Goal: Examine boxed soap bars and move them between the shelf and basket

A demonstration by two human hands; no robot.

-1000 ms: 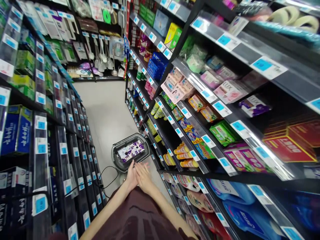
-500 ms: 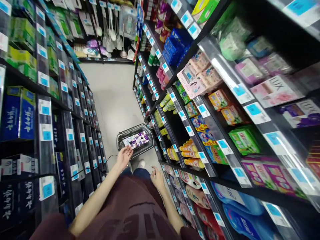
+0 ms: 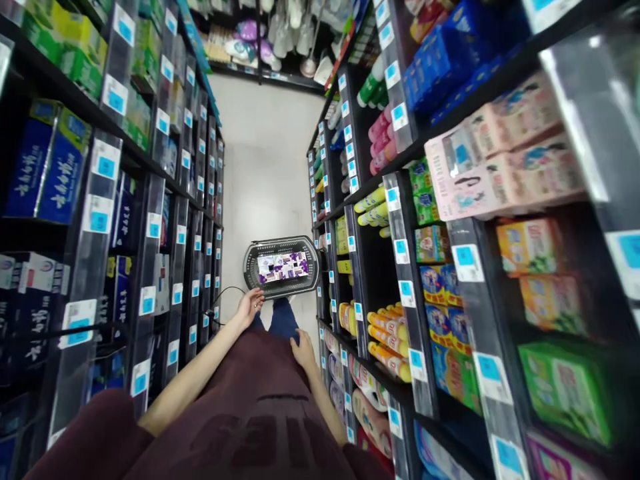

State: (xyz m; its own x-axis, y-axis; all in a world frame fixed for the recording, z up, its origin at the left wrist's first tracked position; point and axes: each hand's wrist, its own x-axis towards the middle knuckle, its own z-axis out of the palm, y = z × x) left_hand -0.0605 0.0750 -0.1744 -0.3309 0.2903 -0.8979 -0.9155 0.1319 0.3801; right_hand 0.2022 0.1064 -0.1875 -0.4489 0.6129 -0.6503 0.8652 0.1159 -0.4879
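Observation:
A black shopping basket (image 3: 316,280) rests on the aisle floor in front of my feet, with purple-and-white packages (image 3: 283,267) lying in it. My left hand (image 3: 251,307) appears at the basket's near left edge, palm turned upward. Its fingers are loosely bent and hold nothing; whether they touch the rim I cannot tell. By my right thigh is my right hand (image 3: 303,350), its fingers slightly curled and nothing visible in it. Bottles in yellow-orange (image 3: 389,343) stand on the shelf to the right of that hand.
Shelves with price tags line both sides of the narrow aisle. Blue boxes (image 3: 47,163) fill the left side. Pink boxed packs (image 3: 510,153) jut out on the right, above soap packs (image 3: 565,387). A rack with hanging brushes (image 3: 295,33) closes the far end. A thin black cable (image 3: 220,293) shows at the left.
My view has swung to the right, so the shelves and basket look shifted. My left hand's fingers have curled more, and my right hand has drawn closer to my thigh.

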